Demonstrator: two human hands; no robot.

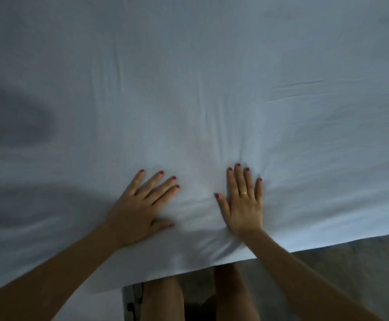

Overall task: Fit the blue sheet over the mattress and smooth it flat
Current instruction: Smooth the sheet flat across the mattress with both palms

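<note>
Head view: the blue sheet covers the mattress from the near edge to the far side, with soft creases fanning out ahead of the hands. The left hand and right hand lie flat on it near the near edge, fingers straight and released, pressing and grasping nothing. The cloth looks thin, light and limp; it should slide under flat palms, and the near hem is likely the best place to take hold.

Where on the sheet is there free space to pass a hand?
The blue sheet lies bare beyond both hands' fingertips and out to either side. It is tight only between the left hand and right hand, where folds gather.
</note>
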